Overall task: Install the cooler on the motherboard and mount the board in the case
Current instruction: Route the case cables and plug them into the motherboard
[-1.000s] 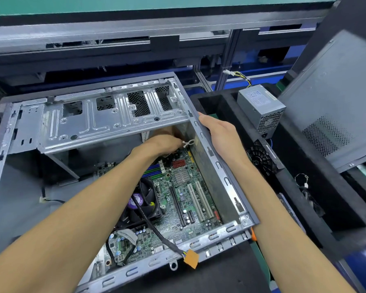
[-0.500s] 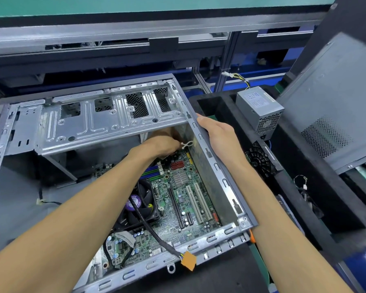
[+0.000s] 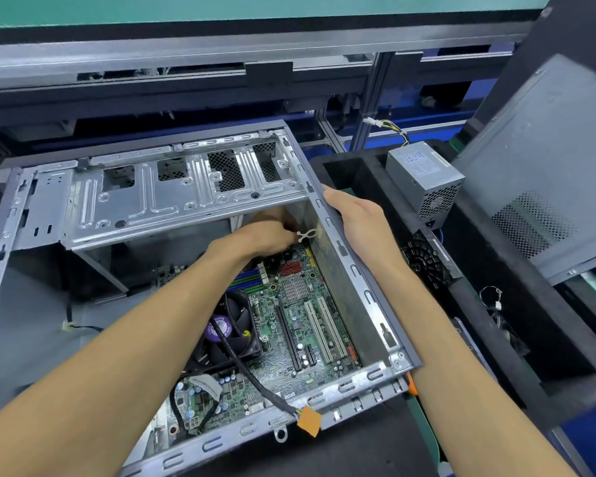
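Motherboard [image 3: 300,325] lies in the case [image 3: 355,270] on a dark worktop [image 3: 358,449]; right hand [image 3: 358,218] grips the case wall, left hand [image 3: 272,232] reaches inside, grasp unclear.

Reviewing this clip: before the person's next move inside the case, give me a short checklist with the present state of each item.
1. Motherboard lies inside the case: ok.
2. Cooler sits on the board: ok; whether fastened, cannot tell.
3. Right hand steadies the case's right wall at its top edge: ok.
4. Left hand reaches under the drive bracket near the white clip; what it holds: cannot tell.
5. Black cable with orange tag drapes across the cooler and over the near rim: not ok.
6. Board screws fitted: cannot tell.
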{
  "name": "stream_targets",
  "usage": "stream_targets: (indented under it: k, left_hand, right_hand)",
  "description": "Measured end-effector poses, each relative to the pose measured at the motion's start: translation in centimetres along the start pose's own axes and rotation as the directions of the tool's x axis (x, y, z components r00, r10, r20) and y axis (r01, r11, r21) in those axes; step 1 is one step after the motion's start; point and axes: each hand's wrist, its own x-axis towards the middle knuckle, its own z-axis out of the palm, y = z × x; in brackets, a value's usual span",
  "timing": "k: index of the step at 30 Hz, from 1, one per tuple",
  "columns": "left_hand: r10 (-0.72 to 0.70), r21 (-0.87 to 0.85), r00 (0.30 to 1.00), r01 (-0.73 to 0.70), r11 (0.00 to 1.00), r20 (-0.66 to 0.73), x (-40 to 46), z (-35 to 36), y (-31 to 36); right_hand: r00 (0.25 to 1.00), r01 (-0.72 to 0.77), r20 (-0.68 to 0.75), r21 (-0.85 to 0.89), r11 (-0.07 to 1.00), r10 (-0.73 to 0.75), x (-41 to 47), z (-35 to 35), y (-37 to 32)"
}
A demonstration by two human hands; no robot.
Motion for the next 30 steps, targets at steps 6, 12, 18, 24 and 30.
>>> stream_targets:
  k: [6, 12, 18, 24, 30]
  left_hand:
    - [0.040, -0.032, 0.997, -0.042, 0.999, -0.067, 0.3, 0.3, -0.4]
    - [0.071, 0.100, 0.997, -0.069, 0.993, -0.019, 0.0, 0.5, -0.4]
    - [0.061, 0.137, 0.997, -0.054, 0.989, -0.048, 0.0, 0.4, -0.5]
    - [-0.072, 0.145, 0.994, 0.083, 0.986, -0.081, -2.1, -1.2, -0.3]
    - [0.197, 0.054, 0.977, -0.193, 0.980, -0.087, -8.8, -2.4, 0.1]
  right_hand:
    - [1.000, 0.000, 0.008, 0.003, 1.000, 0.000, 0.0, 0.0, 0.1]
    - [1.000, 0.001, -0.005, 0.008, 1.000, -0.001, 0.1, 0.0, 0.1]
    - [1.000, 0.008, 0.003, 0.037, 0.999, -0.008, 0.1, 0.0, 0.2]
    - [0.999, 0.034, 0.012, 0.022, 0.999, -0.034, 0.2, 0.0, 0.4]
    - [0.984, 0.169, -0.030, -0.129, 0.977, -0.174, 0.2, -0.2, 0.3]
